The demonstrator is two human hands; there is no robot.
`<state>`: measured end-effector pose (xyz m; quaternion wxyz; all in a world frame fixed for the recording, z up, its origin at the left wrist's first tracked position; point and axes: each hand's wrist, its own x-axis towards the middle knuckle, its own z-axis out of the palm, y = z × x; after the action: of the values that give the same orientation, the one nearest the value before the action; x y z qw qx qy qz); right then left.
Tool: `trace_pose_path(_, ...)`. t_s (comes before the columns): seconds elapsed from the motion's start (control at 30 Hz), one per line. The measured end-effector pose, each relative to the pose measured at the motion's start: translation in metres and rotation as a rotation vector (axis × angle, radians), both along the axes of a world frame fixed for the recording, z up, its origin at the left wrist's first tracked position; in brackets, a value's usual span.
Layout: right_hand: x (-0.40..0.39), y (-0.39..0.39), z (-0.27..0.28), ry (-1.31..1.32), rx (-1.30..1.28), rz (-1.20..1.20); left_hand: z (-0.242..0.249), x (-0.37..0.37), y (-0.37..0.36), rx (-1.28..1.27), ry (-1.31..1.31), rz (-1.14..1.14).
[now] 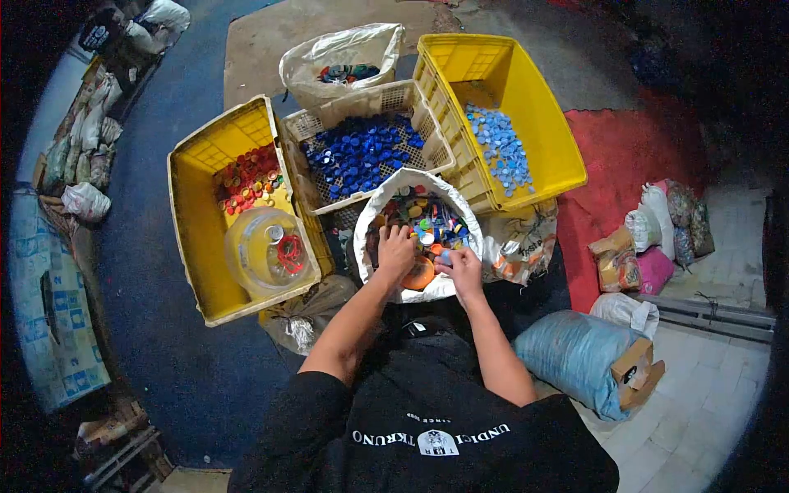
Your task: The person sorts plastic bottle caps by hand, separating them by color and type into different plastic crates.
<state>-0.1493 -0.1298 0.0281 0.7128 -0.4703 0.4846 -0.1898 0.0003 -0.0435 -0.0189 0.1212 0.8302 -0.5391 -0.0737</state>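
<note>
A white sack (367, 215) with its rim rolled back stands open in front of me, filled with mixed bottle caps (427, 220). My left hand (396, 253) reaches over its left side, fingers spread down onto the caps. At the right side of the opening, my right hand (463, 271) pinches a light blue bottle cap (445, 258). An orange cap (436, 249) lies close to those fingertips. Between my hands, near the front rim, is a large round orange lid (419, 274).
Behind the sack, a cream crate (300, 125) holds dark blue caps. The left yellow crate (185, 222) contains red caps and a clear plastic tub (246, 255); the right yellow crate (542, 123) has light blue caps. Another white sack (300, 66) stands behind. A stuffed blue sack (567, 353) lies right.
</note>
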Motion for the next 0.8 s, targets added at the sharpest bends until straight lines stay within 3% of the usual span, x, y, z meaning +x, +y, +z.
trace_pose_path(0.17,0.004,-0.004,0.004,-0.089,0.045,0.027,-0.024,0.002,-0.005,0.113,0.002,-0.095)
trace_pose_path(0.33,0.003,-0.004,-0.001,-0.091,0.074,0.064,-0.012,0.006,-0.006,0.254,-0.017,-0.158)
trace_pose_path(0.47,0.002,-0.002,0.002,-0.169,0.198,-0.043,0.003,0.005,-0.001,0.239,0.152,0.0)
trace_pose_path(0.53,0.001,-0.001,0.012,-0.196,0.229,-0.075,0.029,0.004,0.005,0.136,0.24,0.103)
trace_pose_path(0.63,-0.005,-0.008,0.015,0.023,0.055,0.263,0.04,0.006,0.018,-0.318,0.587,0.246)
trace_pose_path(0.67,-0.003,-0.007,0.016,0.018,0.052,0.263,0.043,0.003,0.022,-0.322,0.582,0.244)
trace_pose_path(0.73,0.008,0.004,0.035,0.163,-0.401,0.423,0.078,-0.003,0.034,-0.343,0.705,0.329)
trace_pose_path(0.8,0.015,0.006,0.034,0.146,-0.366,0.432,0.091,-0.01,0.042,-0.431,0.863,0.352)
